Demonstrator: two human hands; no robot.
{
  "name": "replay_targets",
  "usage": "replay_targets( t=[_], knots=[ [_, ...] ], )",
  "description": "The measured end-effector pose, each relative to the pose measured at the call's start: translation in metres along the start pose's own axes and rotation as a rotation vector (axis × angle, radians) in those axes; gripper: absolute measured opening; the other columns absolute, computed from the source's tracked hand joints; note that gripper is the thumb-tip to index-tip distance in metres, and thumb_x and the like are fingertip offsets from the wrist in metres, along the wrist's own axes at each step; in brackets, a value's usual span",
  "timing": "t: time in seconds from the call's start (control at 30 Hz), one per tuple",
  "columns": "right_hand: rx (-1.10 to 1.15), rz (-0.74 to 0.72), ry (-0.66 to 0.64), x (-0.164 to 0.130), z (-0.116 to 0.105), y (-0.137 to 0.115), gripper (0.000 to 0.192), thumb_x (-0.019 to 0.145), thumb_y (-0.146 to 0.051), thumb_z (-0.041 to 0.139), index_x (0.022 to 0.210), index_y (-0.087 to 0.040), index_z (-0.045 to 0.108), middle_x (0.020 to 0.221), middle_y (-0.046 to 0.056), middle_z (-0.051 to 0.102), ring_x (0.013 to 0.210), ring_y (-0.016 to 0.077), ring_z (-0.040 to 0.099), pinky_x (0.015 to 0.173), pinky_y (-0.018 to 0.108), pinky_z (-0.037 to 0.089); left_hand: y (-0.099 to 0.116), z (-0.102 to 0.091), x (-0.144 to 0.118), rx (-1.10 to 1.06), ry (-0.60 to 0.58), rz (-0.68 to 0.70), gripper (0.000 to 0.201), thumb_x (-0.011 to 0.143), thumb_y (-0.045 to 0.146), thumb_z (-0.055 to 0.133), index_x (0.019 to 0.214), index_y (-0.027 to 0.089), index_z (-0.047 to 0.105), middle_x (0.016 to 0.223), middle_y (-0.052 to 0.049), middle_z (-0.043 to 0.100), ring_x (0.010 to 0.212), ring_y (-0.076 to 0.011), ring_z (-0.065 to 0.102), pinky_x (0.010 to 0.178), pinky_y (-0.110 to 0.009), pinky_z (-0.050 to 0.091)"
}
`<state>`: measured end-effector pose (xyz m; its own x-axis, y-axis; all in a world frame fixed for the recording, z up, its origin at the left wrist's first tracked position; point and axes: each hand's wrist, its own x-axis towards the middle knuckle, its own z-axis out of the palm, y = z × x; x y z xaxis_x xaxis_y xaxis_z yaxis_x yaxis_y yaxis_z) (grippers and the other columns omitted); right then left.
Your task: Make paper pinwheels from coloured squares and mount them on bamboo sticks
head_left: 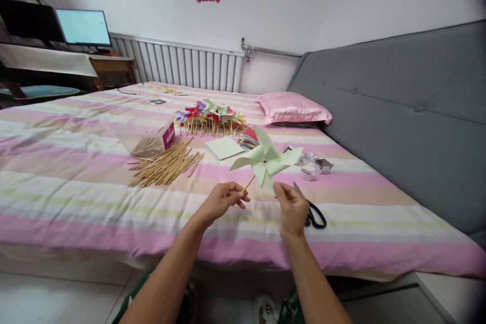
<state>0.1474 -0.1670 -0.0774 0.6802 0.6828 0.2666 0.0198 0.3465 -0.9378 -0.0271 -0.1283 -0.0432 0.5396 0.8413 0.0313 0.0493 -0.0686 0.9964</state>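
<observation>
Pinwheel, pale green folded paper on a thin wooden stick, hung just above the striped pink bedspread, low of centre, when I looked in. My left hand was closed, pinching the stick's lower end; my right hand pinched the lowest vane between thumb and fingers.

I judged the paper the weak point: a pull on that vane against the centre pin could have torn or creased it, or slid the wheel off the stick. The black-handled scissors lay just beside my right hand, at its four o'clock, and a careless wrist could have caught them.

The loose heap of wooden sticks sat at ten o'clock from the pinwheel, with a cardboard box beside it; the pile of finished coloured pinwheels lay at eleven o'clock, the small clear container at three.

Hard to make out: how the centre pin was fastened, the scissor blades behind my hand, and what the clear container held.
</observation>
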Motion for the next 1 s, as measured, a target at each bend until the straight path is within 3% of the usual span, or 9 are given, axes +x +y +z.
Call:
replay_targets(
  t=[0.33,0.47,0.6,0.73,0.87,1.0],
  knots=[
    [-0.014,-0.009,-0.233,-0.012,0.008,-0.006,0.023,0.070,-0.036,0.071,0.075,-0.014,0.069,0.067,0.003,0.067,0.060,0.0149,0.058,0.061,0.029,0.048,-0.005,0.003,0.001,-0.021,-0.018,0.018,0.033,0.077,0.042,0.063,0.087,0.011,0.064,0.087,-0.012,0.071,0.070,-0.0172,0.065,0.068,-0.030,0.047],
    [-0.015,-0.021,-0.259,-0.013,0.009,-0.006,0.023,0.072,-0.036,0.070,0.079,-0.014,0.068,0.070,0.004,0.066,0.064,0.0156,0.059,0.064,0.029,0.047,-0.007,0.003,0.002,-0.033,-0.014,0.016,0.033,0.076,0.043,0.063,0.086,0.012,0.064,0.086,-0.012,0.071,0.070,-0.0177,0.066,0.066,-0.029,0.047],
    [0.073,-0.069,-0.158,-0.007,0.006,-0.007,0.035,0.076,-0.038,0.065,0.100,-0.014,0.062,0.080,0.005,0.065,0.067,0.0149,0.058,0.064,0.029,0.047,-0.008,0.001,0.003,0.002,0.009,0.012,0.032,0.076,0.043,0.063,0.083,0.011,0.065,0.083,-0.011,0.071,0.068,-0.0162,0.064,0.065,-0.028,0.047],
    [0.119,-0.092,0.105,0.007,-0.003,-0.006,0.047,0.081,-0.042,0.057,0.120,-0.018,0.050,0.091,0.006,0.065,0.076,0.0169,0.062,0.064,0.028,0.046,-0.010,-0.003,0.003,0.040,0.026,-0.016,0.029,0.073,0.041,0.065,0.078,0.012,0.066,0.077,-0.009,0.070,0.062,-0.0145,0.061,0.063,-0.028,0.046],
    [0.106,-0.012,0.279,0.018,-0.011,-0.001,0.039,0.073,-0.042,0.065,0.101,-0.015,0.062,0.085,0.007,0.066,0.080,0.0191,0.062,0.059,0.026,0.045,-0.010,-0.006,0.002,0.040,0.030,-0.026,0.028,0.073,0.040,0.065,0.079,0.012,0.066,0.076,-0.008,0.070,0.062,-0.0143,0.061,0.063,-0.028,0.046],
    [0.059,0.011,0.235,0.015,-0.009,0.003,0.031,0.067,-0.039,0.070,0.085,-0.013,0.067,0.078,0.006,0.067,0.074,0.0191,0.062,0.062,0.029,0.048,-0.007,-0.004,0.002,0.028,0.038,-0.020,0.028,0.075,0.040,0.064,0.078,0.012,0.065,0.080,-0.010,0.071,0.065,-0.0148,0.062,0.065,-0.028,0.046]
  ],
)
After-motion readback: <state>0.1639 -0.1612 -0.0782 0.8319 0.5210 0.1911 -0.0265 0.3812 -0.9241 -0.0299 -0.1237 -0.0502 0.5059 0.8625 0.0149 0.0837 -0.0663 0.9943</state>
